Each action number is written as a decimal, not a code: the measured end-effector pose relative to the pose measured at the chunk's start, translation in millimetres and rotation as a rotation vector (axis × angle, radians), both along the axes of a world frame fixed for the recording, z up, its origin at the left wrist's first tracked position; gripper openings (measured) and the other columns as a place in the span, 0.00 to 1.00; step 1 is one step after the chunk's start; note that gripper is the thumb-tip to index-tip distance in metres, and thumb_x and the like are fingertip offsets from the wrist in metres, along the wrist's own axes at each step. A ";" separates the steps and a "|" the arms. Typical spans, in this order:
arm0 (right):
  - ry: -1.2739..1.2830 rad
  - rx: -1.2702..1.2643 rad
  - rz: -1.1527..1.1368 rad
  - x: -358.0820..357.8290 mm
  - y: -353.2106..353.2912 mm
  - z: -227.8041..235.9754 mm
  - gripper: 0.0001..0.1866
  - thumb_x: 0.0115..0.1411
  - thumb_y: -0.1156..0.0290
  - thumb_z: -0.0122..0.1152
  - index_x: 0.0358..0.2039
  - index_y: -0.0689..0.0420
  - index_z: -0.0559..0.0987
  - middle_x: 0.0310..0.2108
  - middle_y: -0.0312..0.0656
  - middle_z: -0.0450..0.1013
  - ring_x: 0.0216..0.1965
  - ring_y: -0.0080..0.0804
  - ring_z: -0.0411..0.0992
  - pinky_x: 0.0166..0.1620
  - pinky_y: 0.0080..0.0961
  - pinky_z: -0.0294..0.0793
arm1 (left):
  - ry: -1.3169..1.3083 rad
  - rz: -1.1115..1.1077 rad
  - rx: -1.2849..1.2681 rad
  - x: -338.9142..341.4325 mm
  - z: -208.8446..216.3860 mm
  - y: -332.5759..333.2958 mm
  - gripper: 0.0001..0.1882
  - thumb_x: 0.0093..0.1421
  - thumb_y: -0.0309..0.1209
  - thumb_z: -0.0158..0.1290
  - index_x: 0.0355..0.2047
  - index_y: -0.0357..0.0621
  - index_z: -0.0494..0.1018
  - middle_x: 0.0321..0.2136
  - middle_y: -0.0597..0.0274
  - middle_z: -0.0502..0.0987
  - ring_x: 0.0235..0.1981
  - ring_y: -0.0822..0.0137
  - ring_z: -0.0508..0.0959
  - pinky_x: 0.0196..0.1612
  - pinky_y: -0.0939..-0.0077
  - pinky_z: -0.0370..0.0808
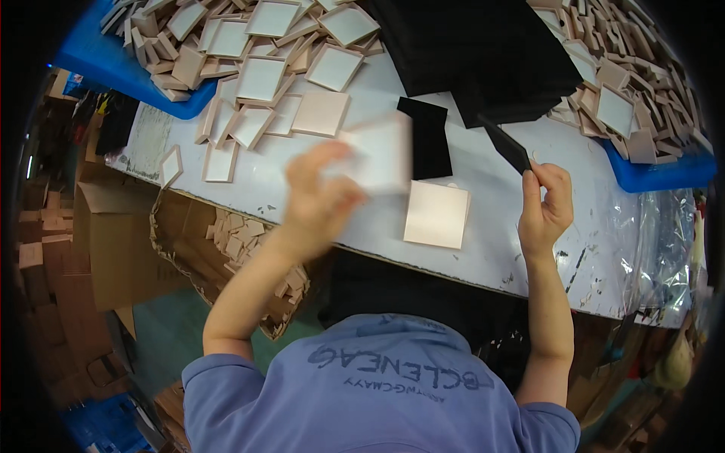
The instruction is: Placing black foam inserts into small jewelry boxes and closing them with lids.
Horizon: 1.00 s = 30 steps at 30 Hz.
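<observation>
My left hand (319, 195), smeared by motion, grips a shallow pale pink box tray (384, 155) with a white inside by its left edge, above the table. My right hand (547, 208) pinches a thin black square pad (507, 147) at its near corner and holds it tilted in the air. Between the hands, near the table's front edge, lies a pale pink square box piece (436, 215), flat side up. Just beyond it a black rectangular pad (429, 140) rests on the table, partly behind the tray.
A large pile of black pads (476, 45) lies at the far middle. Loose pink trays (260, 79) heap at the far left, more box pieces (642, 98) at the right, both by blue bins (657, 172). A carton (177, 234) with small box pieces stands below the table's left edge.
</observation>
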State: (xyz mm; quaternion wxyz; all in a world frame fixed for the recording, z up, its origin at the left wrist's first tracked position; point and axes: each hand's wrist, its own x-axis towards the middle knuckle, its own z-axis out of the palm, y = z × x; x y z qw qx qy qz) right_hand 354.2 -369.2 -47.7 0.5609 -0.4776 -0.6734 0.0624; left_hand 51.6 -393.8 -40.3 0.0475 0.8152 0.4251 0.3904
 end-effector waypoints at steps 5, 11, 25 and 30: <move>-0.329 0.229 0.118 -5.8 -20.3 11.7 0.15 0.41 0.85 0.63 0.32 0.59 0.80 0.25 0.39 0.68 0.25 0.34 0.67 0.28 0.26 0.66 | 0.103 -0.198 -0.270 65.4 -0.1 -25.8 0.12 0.48 0.32 0.62 0.22 0.43 0.70 0.58 0.42 0.59 0.57 0.42 0.61 0.58 0.53 0.55; -0.750 -0.015 0.510 -18.4 -45.1 16.9 0.12 0.39 0.74 0.59 0.29 0.57 0.78 0.26 0.33 0.68 0.26 0.29 0.66 0.30 0.25 0.63 | -0.154 -0.262 -0.405 60.6 -27.7 -16.4 0.29 0.42 0.36 0.67 0.42 0.40 0.65 0.58 0.41 0.57 0.59 0.46 0.60 0.58 0.57 0.56; -0.518 -0.011 0.217 64.6 30.6 22.2 0.19 0.42 0.74 0.66 0.39 0.57 0.77 0.37 0.42 0.74 0.41 0.42 0.72 0.45 0.36 0.69 | 0.122 -0.245 -0.280 62.9 -31.3 -20.0 0.31 0.45 0.41 0.61 0.51 0.45 0.71 0.56 0.34 0.57 0.55 0.40 0.60 0.56 0.53 0.57; -0.832 0.169 -0.527 199.2 121.7 60.3 0.32 0.49 0.68 0.65 0.55 0.58 0.67 0.53 0.53 0.65 0.53 0.54 0.62 0.55 0.41 0.61 | 0.066 -0.254 -0.266 65.1 -44.6 -20.8 0.30 0.45 0.42 0.62 0.49 0.45 0.72 0.56 0.34 0.56 0.55 0.39 0.60 0.55 0.52 0.59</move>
